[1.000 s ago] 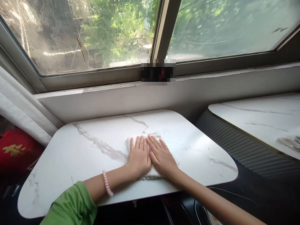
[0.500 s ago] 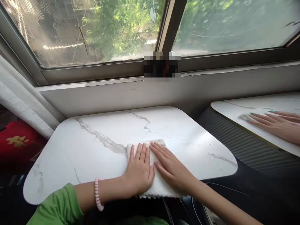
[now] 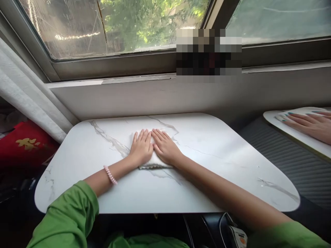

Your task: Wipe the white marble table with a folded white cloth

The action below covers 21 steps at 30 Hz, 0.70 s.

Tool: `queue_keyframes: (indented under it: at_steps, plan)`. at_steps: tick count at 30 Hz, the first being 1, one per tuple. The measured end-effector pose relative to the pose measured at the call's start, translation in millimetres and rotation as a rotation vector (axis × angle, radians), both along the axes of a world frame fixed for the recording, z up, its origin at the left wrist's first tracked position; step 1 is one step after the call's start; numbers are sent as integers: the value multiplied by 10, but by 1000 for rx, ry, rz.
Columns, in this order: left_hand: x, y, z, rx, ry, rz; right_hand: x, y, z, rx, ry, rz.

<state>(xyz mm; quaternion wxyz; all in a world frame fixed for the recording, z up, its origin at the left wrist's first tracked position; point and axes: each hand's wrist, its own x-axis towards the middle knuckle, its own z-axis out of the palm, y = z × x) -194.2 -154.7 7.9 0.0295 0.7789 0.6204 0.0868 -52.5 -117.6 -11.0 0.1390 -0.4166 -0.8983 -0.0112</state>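
Note:
A white cloth (image 3: pixel 155 162) lies folded on the white marble-patterned tabletop (image 3: pixel 207 137), near its middle. My left hand (image 3: pixel 141 148) presses flat on the cloth's left part, fingers stretched toward the window. Flat on its right part rests my right hand (image 3: pixel 165 146), fingertips close to those of the left. Both hands cover much of the cloth. A pink coiled band circles my left wrist.
At the right, a person's hand (image 3: pixel 310 124) lies on a white cloth over a second tabletop (image 3: pixel 320 148). A window frame (image 3: pixel 116 65) runs behind. A curtain (image 3: pixel 31 89) and red bag (image 3: pixel 28 143) are at left.
Both my hands and the cloth have moved forward, away from the table's near edge toward the window. The view has shifted, and the other person's hand appears farther right.

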Motion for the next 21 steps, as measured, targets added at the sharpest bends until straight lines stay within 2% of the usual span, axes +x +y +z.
queue_keyframes:
  at_steps: [6, 11, 15, 21]
  plan:
    - [-396, 693, -42, 64, 40, 6, -437, 651, -12, 13, -1, -46]
    - [-581, 1067, -28, 73, 38, -19, -615, 998, -47, 22, 53, -69]
    - [-589, 1150, -26, 64, 35, 10, -636, 1113, -75, 0, 104, -55]
    - [-552, 1060, -36, 3, 54, 25, -589, 1017, -87, -33, 104, -52]
